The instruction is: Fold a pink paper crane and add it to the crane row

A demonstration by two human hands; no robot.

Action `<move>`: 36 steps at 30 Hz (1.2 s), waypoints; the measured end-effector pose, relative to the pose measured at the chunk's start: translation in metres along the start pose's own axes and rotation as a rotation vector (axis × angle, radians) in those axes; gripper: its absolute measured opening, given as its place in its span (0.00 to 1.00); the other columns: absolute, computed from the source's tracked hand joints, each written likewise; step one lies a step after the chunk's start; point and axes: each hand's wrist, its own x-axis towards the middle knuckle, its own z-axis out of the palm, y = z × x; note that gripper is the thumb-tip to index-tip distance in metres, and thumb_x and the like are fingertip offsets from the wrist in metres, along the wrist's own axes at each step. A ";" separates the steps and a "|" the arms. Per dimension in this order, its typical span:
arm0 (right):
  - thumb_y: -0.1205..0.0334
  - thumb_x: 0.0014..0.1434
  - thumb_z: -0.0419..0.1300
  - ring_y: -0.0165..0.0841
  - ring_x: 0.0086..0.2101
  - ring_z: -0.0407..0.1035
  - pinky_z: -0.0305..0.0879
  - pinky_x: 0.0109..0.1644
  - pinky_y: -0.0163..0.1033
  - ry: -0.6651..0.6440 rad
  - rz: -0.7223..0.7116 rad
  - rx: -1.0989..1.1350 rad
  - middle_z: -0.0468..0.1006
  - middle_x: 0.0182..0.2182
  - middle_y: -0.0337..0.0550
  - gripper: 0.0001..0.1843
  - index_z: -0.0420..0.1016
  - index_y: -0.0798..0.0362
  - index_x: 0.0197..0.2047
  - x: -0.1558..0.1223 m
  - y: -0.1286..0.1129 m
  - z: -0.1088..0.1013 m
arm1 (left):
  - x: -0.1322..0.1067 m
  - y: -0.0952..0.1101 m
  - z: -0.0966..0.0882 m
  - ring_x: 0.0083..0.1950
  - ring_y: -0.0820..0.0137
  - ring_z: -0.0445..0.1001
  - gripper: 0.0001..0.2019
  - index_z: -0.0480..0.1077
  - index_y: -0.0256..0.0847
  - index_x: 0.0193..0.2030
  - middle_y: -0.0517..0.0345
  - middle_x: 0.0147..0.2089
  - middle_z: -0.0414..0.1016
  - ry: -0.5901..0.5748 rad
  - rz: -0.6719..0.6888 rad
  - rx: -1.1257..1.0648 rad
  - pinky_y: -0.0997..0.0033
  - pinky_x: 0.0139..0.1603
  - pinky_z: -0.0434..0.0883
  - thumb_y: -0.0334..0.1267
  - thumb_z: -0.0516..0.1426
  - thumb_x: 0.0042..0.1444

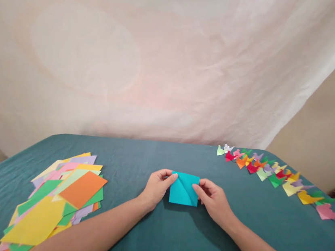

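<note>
Between both hands a turquoise square of paper is held a little above the table, with a diagonal crease running from its upper left toward its lower right. My left hand pinches the paper at its upper left corner, thumb in front. On the opposite side, my right hand grips the right edge between thumb and fingers. The fingers behind the sheet are partly hidden. A shadow of the hands and paper falls on the cloth below.
A dark green cloth covers the table. To the left lies a spread pile of coloured paper sheets, partly behind my left forearm. Rows of small folded paper birds stand along the right side. A pale fabric sheet hangs behind.
</note>
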 end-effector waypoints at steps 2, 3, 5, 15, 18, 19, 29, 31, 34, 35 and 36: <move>0.52 0.57 0.55 0.25 0.21 0.56 0.55 0.24 0.30 0.013 0.007 -0.002 0.62 0.20 0.33 0.13 0.68 0.54 0.31 0.001 0.000 -0.001 | 0.000 0.000 0.000 0.27 0.74 0.69 0.15 0.70 0.36 0.32 0.60 0.27 0.73 0.006 0.005 0.017 0.75 0.31 0.66 0.47 0.62 0.45; 0.52 0.57 0.55 0.25 0.22 0.56 0.55 0.24 0.30 0.021 0.007 0.000 0.62 0.20 0.33 0.13 0.68 0.54 0.31 0.001 0.001 -0.002 | 0.000 0.000 0.000 0.27 0.73 0.70 0.16 0.70 0.36 0.32 0.59 0.27 0.73 0.009 0.007 0.021 0.74 0.32 0.67 0.47 0.63 0.44; 0.52 0.56 0.56 0.25 0.22 0.55 0.54 0.24 0.30 0.044 0.005 0.006 0.62 0.21 0.34 0.13 0.69 0.54 0.32 0.003 0.003 -0.003 | 0.000 0.000 0.000 0.28 0.72 0.70 0.16 0.70 0.36 0.32 0.59 0.28 0.73 0.009 0.010 0.027 0.73 0.33 0.68 0.47 0.63 0.44; 0.47 0.53 0.57 0.28 0.23 0.59 0.55 0.25 0.33 0.139 0.026 0.056 0.67 0.25 0.37 0.21 0.64 0.54 0.43 0.008 0.013 -0.004 | 0.001 0.002 0.001 0.32 0.69 0.72 0.17 0.71 0.34 0.32 0.55 0.29 0.74 -0.041 0.013 -0.010 0.67 0.38 0.71 0.50 0.58 0.49; 0.47 0.53 0.57 0.28 0.22 0.59 0.55 0.24 0.33 0.156 0.009 0.062 0.66 0.23 0.35 0.22 0.62 0.53 0.44 0.009 0.012 -0.004 | 0.001 0.002 0.000 0.34 0.68 0.73 0.16 0.71 0.34 0.32 0.53 0.31 0.75 -0.052 0.022 -0.008 0.66 0.39 0.71 0.49 0.58 0.50; 0.47 0.53 0.57 0.29 0.23 0.60 0.55 0.24 0.33 0.160 0.000 0.065 0.66 0.23 0.36 0.21 0.61 0.53 0.44 0.009 0.012 -0.004 | 0.001 0.002 -0.001 0.35 0.68 0.73 0.16 0.71 0.34 0.33 0.53 0.32 0.75 -0.056 0.027 -0.002 0.66 0.40 0.71 0.48 0.58 0.50; 0.48 0.56 0.54 0.32 0.30 0.66 0.62 0.32 0.35 0.159 -0.058 -0.031 0.72 0.30 0.41 0.17 0.66 0.53 0.39 0.007 0.011 -0.005 | 0.002 -0.005 -0.002 0.44 0.68 0.71 0.26 0.62 0.36 0.55 0.49 0.47 0.70 -0.075 0.161 0.152 0.68 0.46 0.69 0.37 0.60 0.48; 0.48 0.56 0.54 0.32 0.30 0.66 0.63 0.32 0.35 0.159 -0.069 -0.038 0.71 0.30 0.41 0.17 0.67 0.53 0.39 0.006 0.011 -0.005 | -0.001 -0.006 -0.001 0.44 0.67 0.71 0.26 0.62 0.36 0.56 0.47 0.47 0.70 -0.114 0.160 0.192 0.68 0.44 0.70 0.37 0.60 0.49; 0.48 0.57 0.53 0.32 0.30 0.66 0.63 0.32 0.35 0.154 -0.077 -0.040 0.71 0.30 0.42 0.17 0.68 0.53 0.38 0.006 0.011 -0.004 | -0.005 -0.005 0.001 0.43 0.68 0.71 0.27 0.60 0.37 0.57 0.48 0.47 0.69 -0.127 0.181 0.216 0.69 0.42 0.70 0.35 0.60 0.49; 0.48 0.57 0.53 0.33 0.30 0.66 0.63 0.32 0.35 0.152 -0.079 -0.036 0.72 0.30 0.42 0.17 0.68 0.53 0.38 0.005 0.011 -0.004 | -0.006 -0.004 0.002 0.43 0.68 0.71 0.28 0.59 0.37 0.57 0.49 0.47 0.69 -0.124 0.188 0.212 0.70 0.42 0.70 0.35 0.60 0.49; 0.48 0.57 0.53 0.33 0.30 0.66 0.63 0.32 0.35 0.145 -0.081 -0.037 0.72 0.30 0.42 0.17 0.68 0.53 0.39 0.005 0.012 -0.004 | -0.007 -0.004 0.003 0.42 0.69 0.71 0.28 0.58 0.38 0.57 0.49 0.46 0.68 -0.119 0.193 0.205 0.71 0.42 0.70 0.35 0.60 0.49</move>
